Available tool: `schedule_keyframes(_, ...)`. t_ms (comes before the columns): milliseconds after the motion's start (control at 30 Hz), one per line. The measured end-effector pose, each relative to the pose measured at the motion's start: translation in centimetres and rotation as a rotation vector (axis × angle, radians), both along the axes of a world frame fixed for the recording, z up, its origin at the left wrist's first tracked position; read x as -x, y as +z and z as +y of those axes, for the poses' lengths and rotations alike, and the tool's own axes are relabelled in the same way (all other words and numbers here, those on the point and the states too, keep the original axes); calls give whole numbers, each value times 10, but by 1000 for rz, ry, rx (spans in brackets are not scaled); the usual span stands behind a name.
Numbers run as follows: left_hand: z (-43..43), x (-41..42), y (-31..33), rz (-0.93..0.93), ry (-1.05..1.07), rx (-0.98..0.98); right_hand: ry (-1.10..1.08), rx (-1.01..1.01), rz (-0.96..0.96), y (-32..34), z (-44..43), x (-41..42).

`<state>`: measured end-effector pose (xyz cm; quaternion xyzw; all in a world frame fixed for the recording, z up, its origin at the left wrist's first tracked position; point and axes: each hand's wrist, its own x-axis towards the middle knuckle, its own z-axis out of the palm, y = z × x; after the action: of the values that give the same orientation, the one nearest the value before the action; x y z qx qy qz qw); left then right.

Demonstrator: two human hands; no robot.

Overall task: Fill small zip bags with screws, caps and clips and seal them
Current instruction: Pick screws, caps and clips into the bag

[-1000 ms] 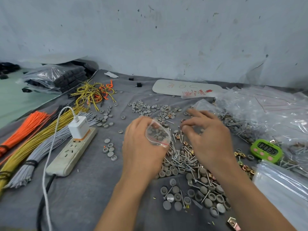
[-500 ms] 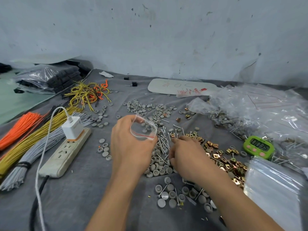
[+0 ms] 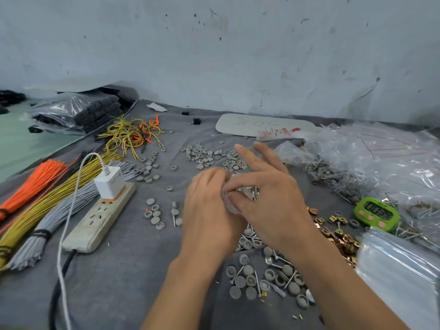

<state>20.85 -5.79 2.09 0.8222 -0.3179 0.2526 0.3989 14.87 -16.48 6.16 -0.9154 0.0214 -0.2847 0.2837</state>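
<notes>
Head view, right hand (image 3: 269,198) risen from screws (image 3: 250,234) to bag (image 3: 229,206), both hands pinching it

There is one view only, from a wide-angle camera worn on the person's head. It looks forward and steeply down across the tabletop (image 3: 123,270), close enough that both forearms enter from the bottom edge and the left hand (image 3: 209,210) and right hand (image 3: 269,198) fill the middle of the frame. The pale wall (image 3: 214,55) at the far edge of the tabletop takes up the upper third. Straight edges bow outward towards the sides, as on the power strip (image 3: 97,220) at the left. No second view overlaps it.
</notes>
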Motion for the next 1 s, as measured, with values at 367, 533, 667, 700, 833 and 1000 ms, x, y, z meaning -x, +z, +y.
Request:
schedule_keyframes(367,26,-18,12,612,-90,730,-205,-128,353,-29,-16,-8)
schedule_keyframes(533,33,-21,13,791,-214,952,-45,171,669,-39,9,-14)
schedule_keyframes(667,36,-23,11,761,-215,933,-55,199,720,-39,8,-17)
schedule_keyframes(700,37,-24,11,717,-199,901,-55,194,729,-40,7,-17)
schedule_keyframes(833,38,-22,5,478,8,581,-106,129,667,-37,5,-17)
schedule_keyframes(1000,30,-17,-1,374,170,162,-173,-154,282,-30,-6,-9)
